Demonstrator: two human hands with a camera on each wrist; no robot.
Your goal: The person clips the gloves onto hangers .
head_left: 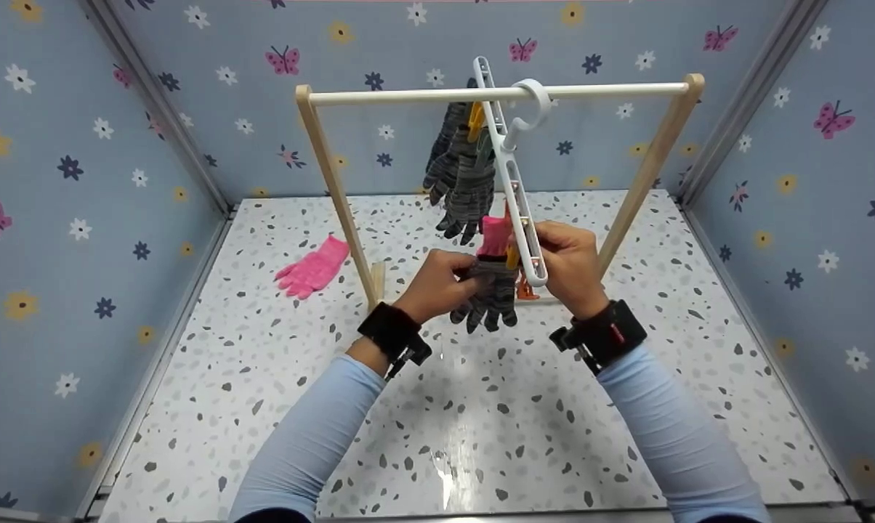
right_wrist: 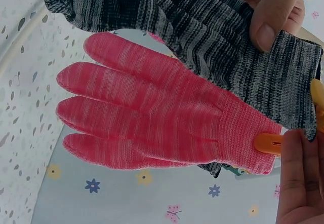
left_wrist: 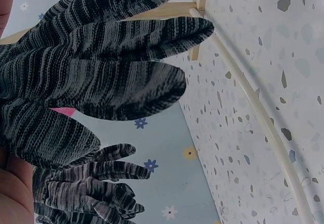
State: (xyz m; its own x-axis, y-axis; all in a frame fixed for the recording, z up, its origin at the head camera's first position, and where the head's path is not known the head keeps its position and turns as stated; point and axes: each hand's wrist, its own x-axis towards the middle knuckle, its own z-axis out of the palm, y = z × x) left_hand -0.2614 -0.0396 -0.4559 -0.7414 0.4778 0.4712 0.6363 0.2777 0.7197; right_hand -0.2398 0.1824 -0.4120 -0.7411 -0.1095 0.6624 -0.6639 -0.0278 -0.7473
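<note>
My left hand (head_left: 441, 283) pinches a grey-and-black striped glove (head_left: 497, 287) near its cuff, thumb on the front, and the glove's fingers hang down. At the glove's cuff, my right hand (head_left: 570, 261) holds a yellow clothespin (right_wrist: 318, 93), its fingertips right at the cuff edge. The white clip hanger (head_left: 514, 174) slants in front of the right fingers and partly hides them. Behind the striped glove hangs a pink glove (right_wrist: 152, 112), caught at its cuff by an orange clothespin (right_wrist: 268, 143). Farther back on the hanger hang more striped gloves (head_left: 466, 174), one with a yellow clothespin (head_left: 476, 121).
The hanger hooks over the white rail of a wooden-legged rack (head_left: 423, 95). Another pink glove (head_left: 314, 267) lies on the speckled table (head_left: 437, 421), left of the rack. Something orange (head_left: 526, 287) shows below the hanger's near end. Patterned walls (head_left: 81, 240) enclose the table.
</note>
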